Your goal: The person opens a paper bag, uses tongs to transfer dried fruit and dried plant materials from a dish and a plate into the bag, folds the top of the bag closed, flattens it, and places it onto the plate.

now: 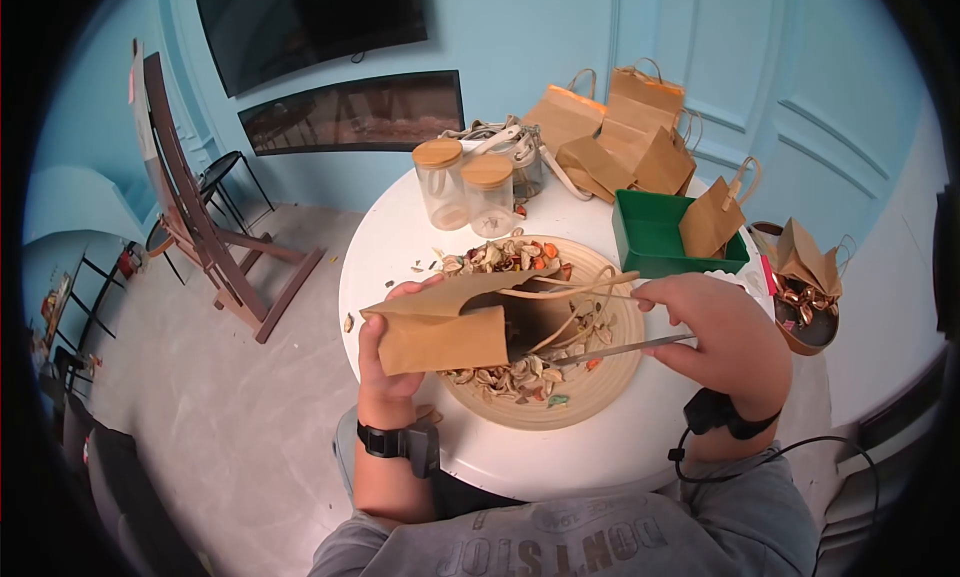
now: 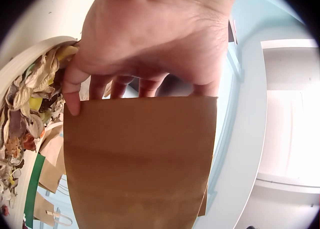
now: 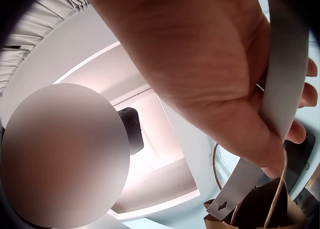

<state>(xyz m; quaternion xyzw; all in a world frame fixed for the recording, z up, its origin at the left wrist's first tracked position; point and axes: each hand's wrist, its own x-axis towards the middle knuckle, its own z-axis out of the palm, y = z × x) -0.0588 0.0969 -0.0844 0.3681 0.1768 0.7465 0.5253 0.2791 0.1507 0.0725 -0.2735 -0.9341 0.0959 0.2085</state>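
My left hand [image 1: 392,352] grips the closed end of a brown paper bag [image 1: 445,340], which lies tilted on its side above a round wooden tray [image 1: 625,352]. In the left wrist view the fingers of the left hand [image 2: 150,49] spread around the bag's flat base [image 2: 140,159]. My right hand [image 1: 715,327] pinches metal tongs [image 1: 640,347], whose arms reach into the bag's mouth beside its cord handles. The right wrist view shows the right hand [image 3: 210,74] on the metal strip of the tongs [image 3: 285,84]. The tips of the tongs inside the bag are hidden.
Dried petals [image 1: 510,377] lie on the tray. Two lidded jars [image 1: 490,202] stand behind it on the white table [image 1: 385,247]. A green box [image 1: 650,242] holds a small bag, with more paper bags [image 1: 640,127] behind. A bowl [image 1: 805,332] sits at the right.
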